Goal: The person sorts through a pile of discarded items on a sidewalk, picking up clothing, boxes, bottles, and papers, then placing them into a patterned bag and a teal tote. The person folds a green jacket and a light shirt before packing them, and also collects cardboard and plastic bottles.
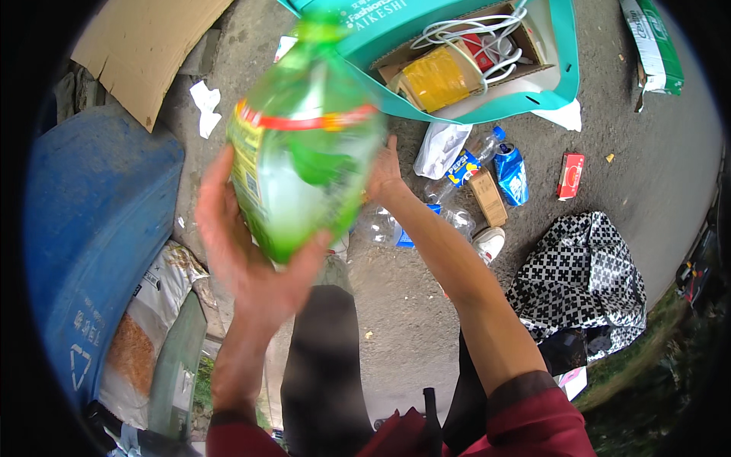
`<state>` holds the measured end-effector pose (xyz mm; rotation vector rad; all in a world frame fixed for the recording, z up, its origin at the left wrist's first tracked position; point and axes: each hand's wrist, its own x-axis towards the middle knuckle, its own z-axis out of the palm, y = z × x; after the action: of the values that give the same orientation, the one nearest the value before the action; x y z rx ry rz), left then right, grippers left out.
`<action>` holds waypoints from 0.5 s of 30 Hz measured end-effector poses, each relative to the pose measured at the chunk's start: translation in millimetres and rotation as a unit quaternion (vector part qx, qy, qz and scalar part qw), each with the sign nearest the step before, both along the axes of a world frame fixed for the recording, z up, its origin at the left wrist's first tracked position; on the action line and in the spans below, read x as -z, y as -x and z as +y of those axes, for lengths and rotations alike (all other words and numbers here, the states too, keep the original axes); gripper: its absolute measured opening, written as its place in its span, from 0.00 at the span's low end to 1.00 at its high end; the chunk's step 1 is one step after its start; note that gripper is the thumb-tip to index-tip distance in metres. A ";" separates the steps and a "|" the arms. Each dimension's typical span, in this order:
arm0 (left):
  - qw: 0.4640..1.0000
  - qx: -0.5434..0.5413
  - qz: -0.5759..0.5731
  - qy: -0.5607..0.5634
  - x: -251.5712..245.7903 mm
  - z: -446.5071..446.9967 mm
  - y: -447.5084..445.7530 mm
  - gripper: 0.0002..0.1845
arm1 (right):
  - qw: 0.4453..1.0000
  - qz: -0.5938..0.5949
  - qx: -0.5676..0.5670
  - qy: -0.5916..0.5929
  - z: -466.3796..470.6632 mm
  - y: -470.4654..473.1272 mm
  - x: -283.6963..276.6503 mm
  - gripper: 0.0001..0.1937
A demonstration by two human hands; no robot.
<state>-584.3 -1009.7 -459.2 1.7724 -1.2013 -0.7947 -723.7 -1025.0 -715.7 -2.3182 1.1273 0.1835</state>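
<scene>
A large green plastic soft-drink bottle point(308, 154) with a red-banded label is raised upright, neck away from me, blurred by motion. My left hand point(257, 251) grips its lower part. Behind its right side is my right hand point(385, 171), partly hidden by the bottle; whether its hidden fingers touch anything cannot be told. Below the right hand and forearm lie clear plastic bottles point(380, 227) on the ground. Close by are a Pepsi bottle point(464, 168), a crumpled white bag point(441, 149), a small brown carton point(487, 197) and a blue drink can point(511, 175).
A teal bag point(502, 114) holding a cardboard box and white cables stands ahead. A blue recycling bin point(97, 217) and cardboard sheet point(148, 51) are at left. On the right are a patterned bag point(577, 274), a red small box point(571, 176) and a green-white package point(654, 48).
</scene>
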 end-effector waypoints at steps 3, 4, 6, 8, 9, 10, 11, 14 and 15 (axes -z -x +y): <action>0.965 0.187 -0.146 0.112 -49.7 -88.9 43.2 0.46 | 0.978 -0.074 0.189 0.043 -0.4 39.2 37.1 0.17; 0.939 0.217 -0.244 0.105 -49.5 -109.6 47.0 0.43 | 0.955 -0.138 0.261 -0.037 1.6 33.5 14.6 0.17; 0.912 0.228 -0.338 0.053 -37.0 -152.2 67.6 0.38 | 0.987 -0.008 0.154 -0.042 9.9 63.0 -14.8 0.19; 0.896 0.243 -0.370 0.027 -14.1 -180.5 83.4 0.35 | 0.986 0.031 0.126 -0.108 15.0 93.8 -69.0 0.24; 0.880 0.264 -0.394 0.013 -6.8 -190.8 90.8 0.34 | 0.971 0.011 0.147 -0.189 14.8 111.9 -101.9 0.27; 0.876 0.265 -0.403 0.015 2.3 -194.9 98.2 0.33 | 0.943 -0.044 0.194 -0.266 10.0 135.7 -135.6 0.30; 0.870 0.264 -0.415 0.017 13.3 -198.5 103.6 0.33 | 0.910 -0.047 0.268 -0.314 -2.0 152.3 -187.8 0.31; 0.847 0.285 -0.448 0.011 34.0 -206.1 114.9 0.32 | 0.713 -0.299 0.534 -0.343 -34.3 192.2 -283.5 0.32; 0.839 0.290 -0.461 0.003 38.8 -207.7 116.6 0.32 | 0.712 -0.345 0.530 -0.305 -57.0 193.5 -295.8 0.32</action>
<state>-700.9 -1217.4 -498.0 1.8349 -2.4477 -0.1818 -917.2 -1081.9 -420.0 -0.7557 1.4604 -0.6079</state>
